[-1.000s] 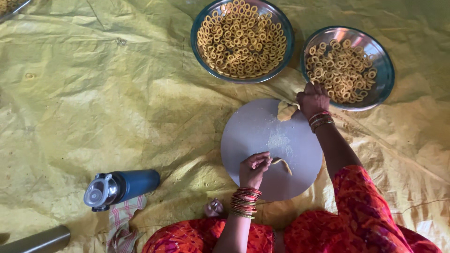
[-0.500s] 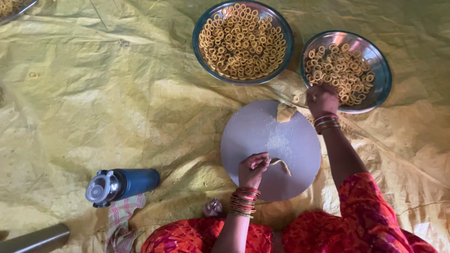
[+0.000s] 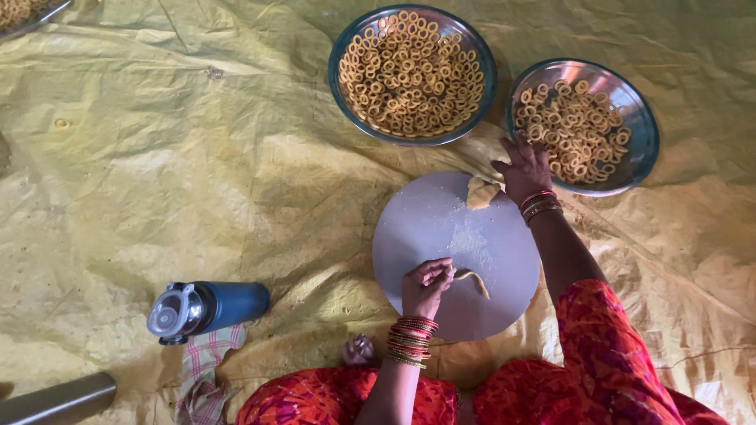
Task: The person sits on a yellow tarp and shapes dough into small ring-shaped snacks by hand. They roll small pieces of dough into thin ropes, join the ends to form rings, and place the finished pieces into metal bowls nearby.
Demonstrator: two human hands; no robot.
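Left hand [image 3: 425,287] pinching a dough strip [image 3: 472,279] on the round board [image 3: 441,236] (right hand [image 3: 526,169] spread, fingers loose, beside the dough lump [image 3: 480,191]).

Left hand [image 3: 426,285] low and near the body, fingers curled inward, fingertips bunched toward the thumb in a pinch. Wrist bent slightly, stacked red and gold bangles around it. Left forearm rising almost straight up from the bottom edge, bare below the bangles.

Right hand [image 3: 526,168] extended far forward, back of hand up, fingers spread and pointing away from the body, palm down. Red bangles at the wrist. Right forearm stretched out diagonally, elbow down near a red patterned sleeve. Hands well apart, right far ahead of left.
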